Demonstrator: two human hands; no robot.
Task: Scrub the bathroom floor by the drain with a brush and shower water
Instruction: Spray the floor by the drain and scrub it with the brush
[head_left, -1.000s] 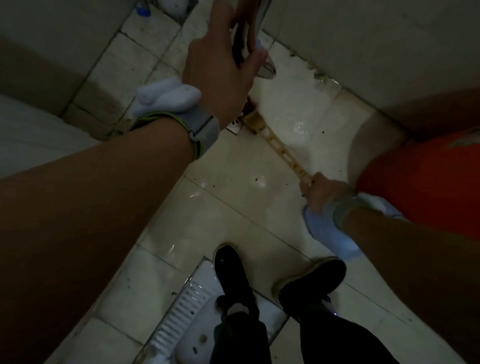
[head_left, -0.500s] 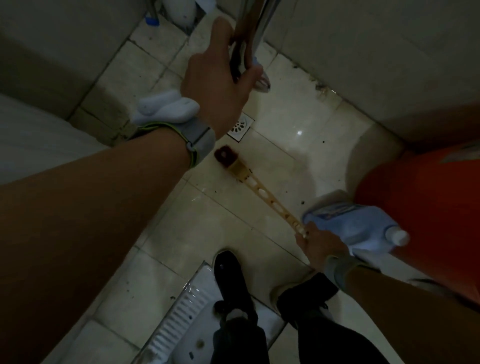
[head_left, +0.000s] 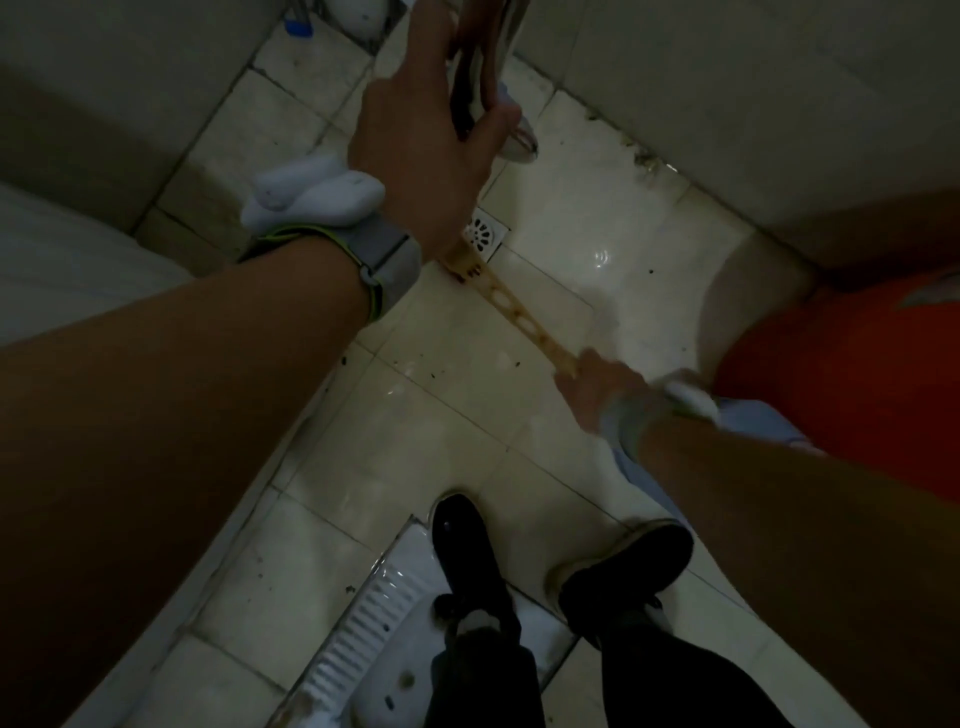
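My left hand (head_left: 421, 150) is raised at the top centre and grips a chrome shower head (head_left: 511, 140) that points down at the floor. My right hand (head_left: 597, 384) holds the end of a long yellow-brown brush (head_left: 514, 306) with a slotted handle. The brush slants up and left across the wet pale tiles. Its head lies right beside the square metal drain (head_left: 488, 236) and is partly hidden under my left wrist. Dark specks of dirt dot the tiles around the handle.
An orange bucket (head_left: 857, 379) stands at the right, with a pale blue bottle (head_left: 769, 421) beside it behind my right wrist. My two dark shoes (head_left: 628, 561) stand at the bottom, one on the white squat pan (head_left: 395, 582). Walls close in at left and upper right.
The brush has been pushed forward, so its head now lies against the drain instead of short of it. My right hand moved up with it. My left hand keeps the shower head raised.
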